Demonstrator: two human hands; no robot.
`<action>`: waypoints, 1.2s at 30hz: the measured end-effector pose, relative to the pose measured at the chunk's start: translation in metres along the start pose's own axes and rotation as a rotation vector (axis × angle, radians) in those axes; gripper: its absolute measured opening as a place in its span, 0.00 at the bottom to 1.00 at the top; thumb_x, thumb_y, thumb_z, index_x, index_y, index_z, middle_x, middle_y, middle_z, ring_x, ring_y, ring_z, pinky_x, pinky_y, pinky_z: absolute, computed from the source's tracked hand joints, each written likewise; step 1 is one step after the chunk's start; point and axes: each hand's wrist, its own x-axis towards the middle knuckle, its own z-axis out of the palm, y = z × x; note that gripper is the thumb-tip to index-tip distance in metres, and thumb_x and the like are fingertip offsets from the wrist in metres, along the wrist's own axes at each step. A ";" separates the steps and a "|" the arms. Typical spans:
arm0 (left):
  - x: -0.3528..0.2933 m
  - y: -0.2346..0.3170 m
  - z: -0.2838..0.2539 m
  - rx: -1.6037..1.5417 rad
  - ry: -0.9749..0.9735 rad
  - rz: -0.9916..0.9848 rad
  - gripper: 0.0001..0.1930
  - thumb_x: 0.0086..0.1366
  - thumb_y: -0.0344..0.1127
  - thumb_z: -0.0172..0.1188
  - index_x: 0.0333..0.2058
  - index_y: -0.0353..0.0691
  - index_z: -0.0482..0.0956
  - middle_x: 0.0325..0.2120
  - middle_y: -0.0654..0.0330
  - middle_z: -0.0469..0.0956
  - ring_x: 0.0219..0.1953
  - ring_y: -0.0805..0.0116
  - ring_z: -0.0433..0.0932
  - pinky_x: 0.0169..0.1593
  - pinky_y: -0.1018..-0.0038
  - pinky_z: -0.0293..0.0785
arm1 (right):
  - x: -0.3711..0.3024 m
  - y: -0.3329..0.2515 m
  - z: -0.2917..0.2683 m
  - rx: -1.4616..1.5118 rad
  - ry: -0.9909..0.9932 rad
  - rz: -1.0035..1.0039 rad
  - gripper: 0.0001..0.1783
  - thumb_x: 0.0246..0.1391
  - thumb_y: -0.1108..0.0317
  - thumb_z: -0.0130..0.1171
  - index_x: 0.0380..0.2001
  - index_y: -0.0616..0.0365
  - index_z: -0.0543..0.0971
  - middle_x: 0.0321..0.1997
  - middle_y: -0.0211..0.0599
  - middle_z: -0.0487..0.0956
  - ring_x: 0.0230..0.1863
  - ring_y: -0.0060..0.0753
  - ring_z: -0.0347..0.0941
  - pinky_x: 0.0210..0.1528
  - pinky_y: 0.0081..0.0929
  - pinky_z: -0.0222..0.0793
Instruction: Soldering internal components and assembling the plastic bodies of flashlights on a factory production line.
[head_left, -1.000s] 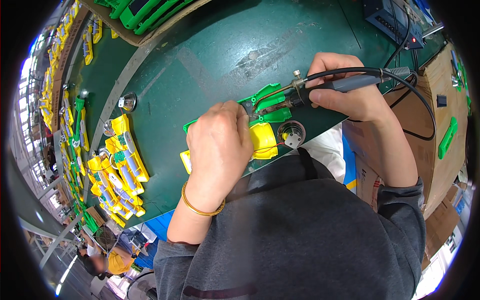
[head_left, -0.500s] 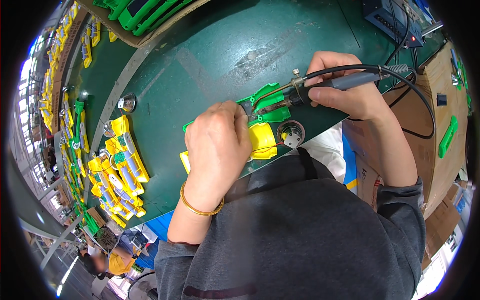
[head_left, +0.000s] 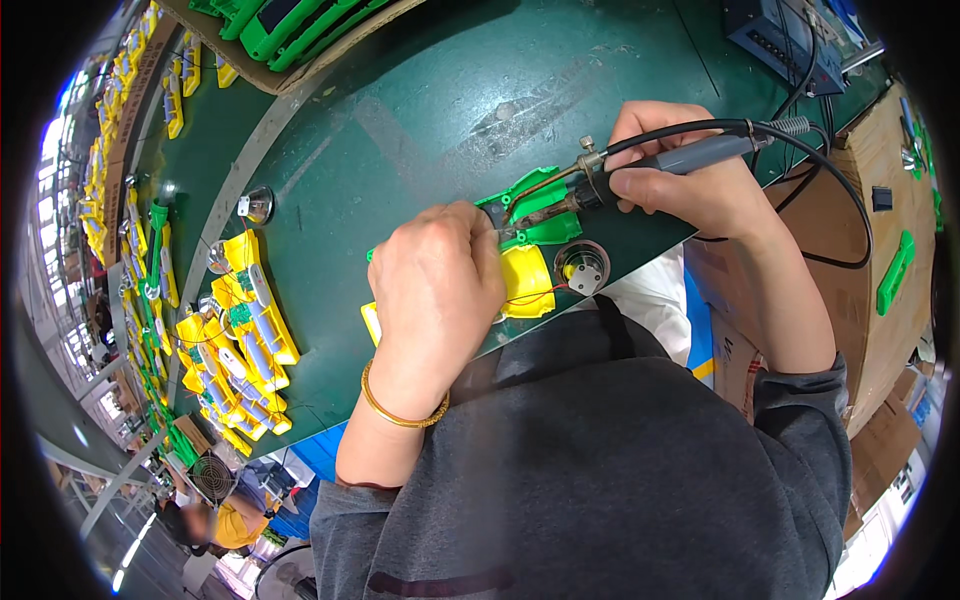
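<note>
Green casing, left hand curled, palm down

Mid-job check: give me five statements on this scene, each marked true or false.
1. The left hand holds the soldering iron. False: the right hand holds it.
2. The soldering iron reaches over the green casing. True.
3. Just below the green casing lies a yellow shell. True.
4. The round lamp part beside that yellow shell is on its left. False: its right.
5. Green parts lie in a cardboard box, upper left. True.
</note>
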 end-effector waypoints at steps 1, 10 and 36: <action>0.000 0.000 0.000 0.001 0.001 0.000 0.03 0.51 0.28 0.59 0.24 0.34 0.77 0.20 0.53 0.76 0.21 0.59 0.77 0.27 0.69 0.71 | -0.001 0.001 0.000 -0.009 0.013 -0.014 0.08 0.42 0.73 0.61 0.26 0.59 0.72 0.22 0.28 0.75 0.24 0.16 0.72 0.24 0.15 0.64; 0.001 0.000 0.001 0.003 0.008 -0.006 0.03 0.51 0.28 0.60 0.24 0.34 0.77 0.19 0.53 0.76 0.21 0.59 0.77 0.27 0.69 0.71 | -0.017 0.013 -0.025 0.152 0.125 -0.055 0.17 0.45 0.57 0.61 0.27 0.60 0.71 0.21 0.30 0.72 0.21 0.17 0.70 0.21 0.14 0.62; 0.010 0.005 0.006 0.014 0.009 -0.051 0.04 0.51 0.29 0.59 0.25 0.36 0.79 0.18 0.53 0.77 0.22 0.58 0.78 0.29 0.69 0.72 | -0.012 0.008 0.000 0.123 0.126 -0.014 0.05 0.45 0.72 0.61 0.23 0.59 0.75 0.21 0.25 0.76 0.25 0.13 0.70 0.27 0.14 0.65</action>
